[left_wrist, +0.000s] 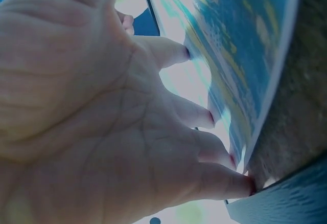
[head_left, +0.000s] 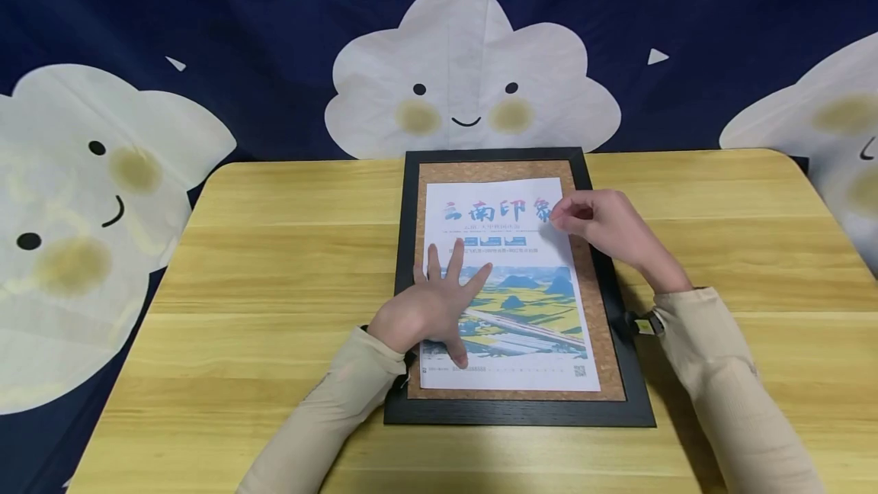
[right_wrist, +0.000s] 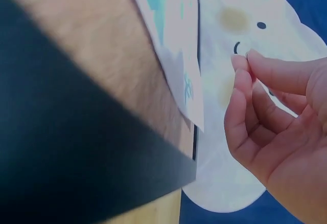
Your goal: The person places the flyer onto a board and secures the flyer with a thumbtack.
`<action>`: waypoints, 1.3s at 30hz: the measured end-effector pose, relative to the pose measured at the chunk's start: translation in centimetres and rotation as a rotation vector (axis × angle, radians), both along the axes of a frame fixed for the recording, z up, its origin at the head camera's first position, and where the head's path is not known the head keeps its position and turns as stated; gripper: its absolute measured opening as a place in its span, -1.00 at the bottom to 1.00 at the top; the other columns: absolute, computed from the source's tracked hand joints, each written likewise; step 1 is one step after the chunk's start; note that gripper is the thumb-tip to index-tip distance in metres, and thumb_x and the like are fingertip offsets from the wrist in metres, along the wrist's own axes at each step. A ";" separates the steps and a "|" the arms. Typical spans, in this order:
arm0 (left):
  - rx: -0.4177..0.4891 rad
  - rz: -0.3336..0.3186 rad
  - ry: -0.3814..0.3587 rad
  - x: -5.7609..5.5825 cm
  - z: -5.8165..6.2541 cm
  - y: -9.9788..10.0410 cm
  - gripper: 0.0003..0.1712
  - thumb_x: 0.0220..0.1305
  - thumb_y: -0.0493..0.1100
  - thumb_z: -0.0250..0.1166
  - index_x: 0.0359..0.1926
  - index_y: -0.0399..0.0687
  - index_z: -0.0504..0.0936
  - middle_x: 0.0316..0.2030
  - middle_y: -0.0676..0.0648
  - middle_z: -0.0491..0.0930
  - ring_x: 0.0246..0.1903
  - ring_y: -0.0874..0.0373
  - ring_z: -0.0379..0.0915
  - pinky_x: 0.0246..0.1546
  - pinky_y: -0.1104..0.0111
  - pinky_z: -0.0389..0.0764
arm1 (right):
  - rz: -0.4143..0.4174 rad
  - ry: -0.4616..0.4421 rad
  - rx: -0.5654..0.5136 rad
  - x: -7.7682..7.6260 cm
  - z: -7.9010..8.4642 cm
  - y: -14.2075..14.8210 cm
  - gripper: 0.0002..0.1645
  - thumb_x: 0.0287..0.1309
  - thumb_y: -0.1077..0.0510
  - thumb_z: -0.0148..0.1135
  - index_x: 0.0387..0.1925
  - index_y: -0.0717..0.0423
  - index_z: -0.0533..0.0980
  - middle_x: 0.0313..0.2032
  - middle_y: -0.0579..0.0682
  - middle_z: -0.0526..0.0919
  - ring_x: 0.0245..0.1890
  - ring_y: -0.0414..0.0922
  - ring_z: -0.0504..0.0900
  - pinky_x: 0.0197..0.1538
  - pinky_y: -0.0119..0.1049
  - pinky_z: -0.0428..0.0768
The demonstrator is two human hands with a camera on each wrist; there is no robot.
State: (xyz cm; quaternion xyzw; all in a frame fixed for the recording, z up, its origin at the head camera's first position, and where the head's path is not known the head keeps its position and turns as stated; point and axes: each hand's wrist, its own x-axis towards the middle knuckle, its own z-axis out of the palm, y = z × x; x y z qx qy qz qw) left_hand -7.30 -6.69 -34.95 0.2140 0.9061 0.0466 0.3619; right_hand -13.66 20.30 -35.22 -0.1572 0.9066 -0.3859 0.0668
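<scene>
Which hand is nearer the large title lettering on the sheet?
Right. The right hand is at the right end of the title lettering; the left hand is spread lower, over the left side of the sheet.

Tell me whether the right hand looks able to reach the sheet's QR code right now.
Probably yes: the QR code lies uncovered near the lower right corner of the sheet, and the left hand is spread over the left side, leaving the right hand a free way.
</scene>
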 end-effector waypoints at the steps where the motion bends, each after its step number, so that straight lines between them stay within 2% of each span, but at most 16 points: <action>1: 0.001 -0.002 0.005 0.0 0.0 0.0 0.60 -0.13 0.20 0.70 0.69 0.33 -0.27 0.59 -0.18 -0.70 0.53 -0.42 -0.71 0.46 -0.30 -0.12 | -0.003 -0.019 -0.007 -0.3 0.1 -0.2 -0.91 0.35 0.31 0.33 -0.20 0.25 0.71 -0.28 0.11 0.74 -0.36 -0.01 0.54 -0.32 -0.42 0.47; 5: 0.009 -0.001 0.011 0.0 0.0 0.0 0.60 -0.15 0.20 0.71 0.69 0.32 -0.25 0.60 -0.19 -0.68 0.53 -0.43 -0.69 0.45 -0.31 -0.13 | -0.025 -0.113 -0.047 -1.3 0.3 -0.9 -0.86 0.38 0.28 0.31 -0.15 0.28 0.71 -0.24 0.14 0.75 -0.34 0.03 0.58 -0.30 -0.35 0.54; 9: 0.019 0.000 0.011 0.1 0.1 -0.1 0.60 -0.15 0.19 0.71 0.69 0.31 -0.24 0.60 -0.20 -0.67 0.53 -0.44 -0.68 0.45 -0.32 -0.13 | -0.051 -0.214 -0.105 -2.4 0.1 -1.5 -0.80 0.40 0.21 0.32 -0.11 0.31 0.69 -0.28 0.09 0.74 -0.32 -0.02 0.61 -0.24 -0.29 0.58; 13: 0.019 0.001 0.010 0.1 0.1 -0.1 0.60 -0.15 0.20 0.71 0.69 0.31 -0.24 0.60 -0.20 -0.67 0.53 -0.44 -0.68 0.45 -0.32 -0.14 | -0.074 -0.312 -0.170 -3.4 -0.3 -2.0 -0.77 0.40 0.20 0.32 -0.08 0.34 0.67 -0.30 0.02 0.71 -0.32 -0.07 0.57 -0.22 -0.30 0.58; 18: 0.017 0.001 0.016 0.0 0.0 -0.1 0.59 -0.15 0.20 0.72 0.69 0.31 -0.22 0.61 -0.20 -0.64 0.54 -0.44 -0.65 0.45 -0.31 -0.12 | -0.082 -0.400 -0.253 -4.4 -0.9 -2.6 -0.78 0.40 0.23 0.31 -0.07 0.34 0.67 -0.23 0.00 0.73 -0.30 -0.07 0.55 -0.22 -0.31 0.56; 24: 0.026 0.007 0.014 0.1 -0.1 -0.1 0.59 -0.16 0.19 0.72 0.69 0.31 -0.22 0.61 -0.20 -0.66 0.54 -0.43 -0.67 0.45 -0.32 -0.14 | -0.081 -0.434 -0.300 -5.3 -1.5 -3.1 -0.77 0.41 0.30 0.25 -0.03 0.42 0.61 -0.17 0.04 0.74 -0.26 -0.14 0.60 -0.20 -0.39 0.59; 31: 0.020 0.011 0.006 0.1 -0.1 -0.1 0.60 -0.14 0.18 0.72 0.69 0.33 -0.24 0.60 -0.19 -0.68 0.53 -0.42 -0.70 0.46 -0.31 -0.16 | -0.086 -0.447 -0.359 -6.2 -2.1 -3.3 -0.82 0.42 0.36 0.20 -0.07 0.47 0.59 -0.26 0.03 0.76 -0.33 -0.19 0.65 -0.26 -0.43 0.61; 39: 0.026 0.006 0.016 0.1 -0.1 0.0 0.59 -0.16 0.18 0.73 0.69 0.31 -0.21 0.61 -0.19 -0.66 0.54 -0.43 -0.68 0.45 -0.31 -0.12 | -0.109 -0.418 -0.329 -7.5 -2.4 -3.3 -0.82 0.42 0.34 0.22 -0.09 0.44 0.61 -0.31 0.01 0.74 -0.40 -0.19 0.62 -0.28 -0.41 0.60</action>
